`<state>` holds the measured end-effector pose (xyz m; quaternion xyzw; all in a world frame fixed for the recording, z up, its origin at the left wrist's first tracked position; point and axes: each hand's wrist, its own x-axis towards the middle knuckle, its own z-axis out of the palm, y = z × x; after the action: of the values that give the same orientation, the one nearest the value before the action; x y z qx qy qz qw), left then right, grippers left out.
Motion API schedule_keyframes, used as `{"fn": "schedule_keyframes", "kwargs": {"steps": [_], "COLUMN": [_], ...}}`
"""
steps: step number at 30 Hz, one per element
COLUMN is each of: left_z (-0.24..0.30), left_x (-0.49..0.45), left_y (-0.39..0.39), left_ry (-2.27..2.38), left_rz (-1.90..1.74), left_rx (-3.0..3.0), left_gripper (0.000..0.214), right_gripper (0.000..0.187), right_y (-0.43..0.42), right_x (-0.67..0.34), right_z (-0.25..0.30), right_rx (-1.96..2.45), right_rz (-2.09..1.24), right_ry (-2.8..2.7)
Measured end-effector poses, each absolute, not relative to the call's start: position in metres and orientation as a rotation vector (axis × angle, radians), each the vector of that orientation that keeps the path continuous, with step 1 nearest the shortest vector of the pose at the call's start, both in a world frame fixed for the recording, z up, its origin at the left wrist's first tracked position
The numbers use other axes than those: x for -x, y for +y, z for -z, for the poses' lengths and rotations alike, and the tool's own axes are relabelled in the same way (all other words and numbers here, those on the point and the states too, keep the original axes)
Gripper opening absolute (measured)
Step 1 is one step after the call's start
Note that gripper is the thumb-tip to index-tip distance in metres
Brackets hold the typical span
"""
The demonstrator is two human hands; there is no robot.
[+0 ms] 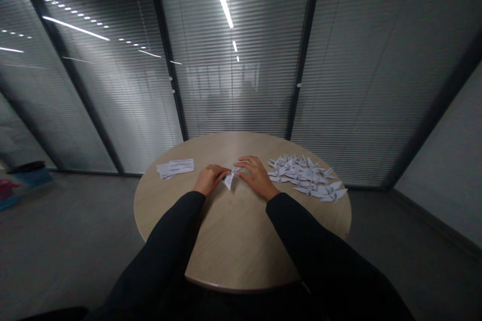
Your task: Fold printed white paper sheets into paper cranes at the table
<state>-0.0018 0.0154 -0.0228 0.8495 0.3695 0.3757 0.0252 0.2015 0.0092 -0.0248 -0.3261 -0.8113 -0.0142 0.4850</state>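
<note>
Over the middle of the round table, a small piece of folded paper (228, 181) with printed marks is held between my two hands. My left hand (210, 179) pinches its left side between thumb and fingers. On the other side, my right hand (256, 175) has its thumb and fingertips closed on the upper right part, hiding some of it. A pointed white flap hangs down toward me. To the right lies a pile of folded paper cranes (301, 173), close to my right hand. A small stack of flat paper sheets (175, 167) rests left of my left hand.
The round wooden table (233, 251) has a curved edge close to my body. Behind it stands a glass partition with blinds (241, 105). Bins (32, 174) stand on the floor at the far left, and a pale wall is at the right.
</note>
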Motion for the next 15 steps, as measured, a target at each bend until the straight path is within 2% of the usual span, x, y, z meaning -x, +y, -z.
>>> {"fn": "schedule_keyframes", "kwargs": {"steps": [4,15], "left_z": [0.021,0.011], "left_x": [0.000,0.013], "left_y": [0.014,0.012], "left_ry": [1.099,1.166], "left_rz": [-1.119,-1.170], "left_rx": [-2.636,-2.545], "left_gripper": [0.028,0.028], "right_gripper": [0.012,0.011], "right_y": [0.010,0.017], "right_x": [-0.200,-0.209], "right_z": [0.027,0.024], "right_rx": [0.813,0.838], "right_rz": [0.058,0.027], "right_ry": [-2.079,-2.026]}}
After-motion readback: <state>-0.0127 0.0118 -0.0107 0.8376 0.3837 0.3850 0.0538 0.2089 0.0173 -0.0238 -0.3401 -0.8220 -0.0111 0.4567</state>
